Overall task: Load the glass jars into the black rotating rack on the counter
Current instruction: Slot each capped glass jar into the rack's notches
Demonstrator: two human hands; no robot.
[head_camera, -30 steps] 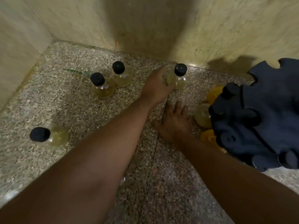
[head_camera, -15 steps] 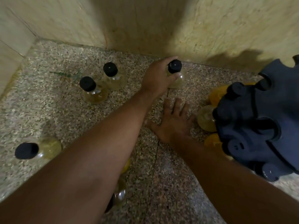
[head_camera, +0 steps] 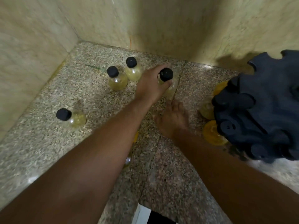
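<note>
My left hand (head_camera: 149, 85) grips a glass jar with a black cap (head_camera: 166, 75) around its neck, near the back of the speckled counter (head_camera: 48, 135). My right hand (head_camera: 174, 118) rests flat on the counter just in front of that jar, fingers spread. Two more capped jars stand behind to the left, one (head_camera: 117, 79) beside the other (head_camera: 133, 69), and a third (head_camera: 71, 118) stands alone at the left. The black rotating rack (head_camera: 258, 107) fills the right side, with yellowish jars (head_camera: 210, 135) showing under its left edge.
Tiled walls (head_camera: 40, 38) close the counter in at the back and left. Another jar (head_camera: 127, 160) is mostly hidden under my left forearm. A white edge (head_camera: 142, 214) shows at the counter's front.
My left hand has closed round the capped jar and brought it a little toward me. The right hand stays flat on the counter. The view has shifted.
</note>
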